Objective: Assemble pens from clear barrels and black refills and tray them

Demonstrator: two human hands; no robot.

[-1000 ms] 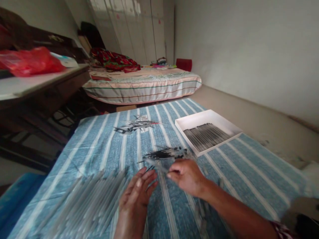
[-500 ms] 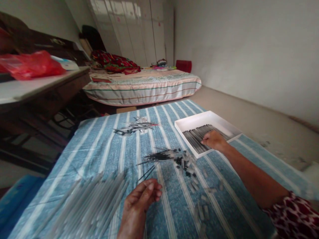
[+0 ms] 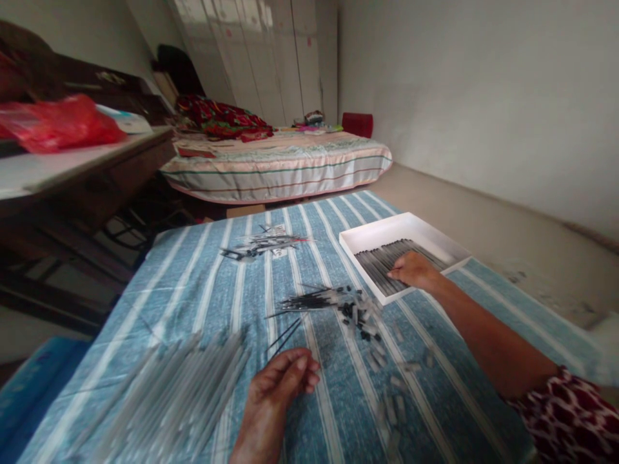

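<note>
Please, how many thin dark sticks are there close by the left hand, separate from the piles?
2. One stick is just beyond the left hand; the other stick beside it, slightly right. More may be hidden under the hand.

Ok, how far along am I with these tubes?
Partway, I'd say. The white box already holds a row of dark tubes, with your right hand on them; its grip is unclear. Probably remaining: pale tubes, thin black rods and small loose pieces on the cloth.

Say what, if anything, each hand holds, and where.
Cannot be told for either: the right hand has its fingertips at the dark rods in the white box; two thin dark sticks show beside the left hand with no clear grip.
</note>
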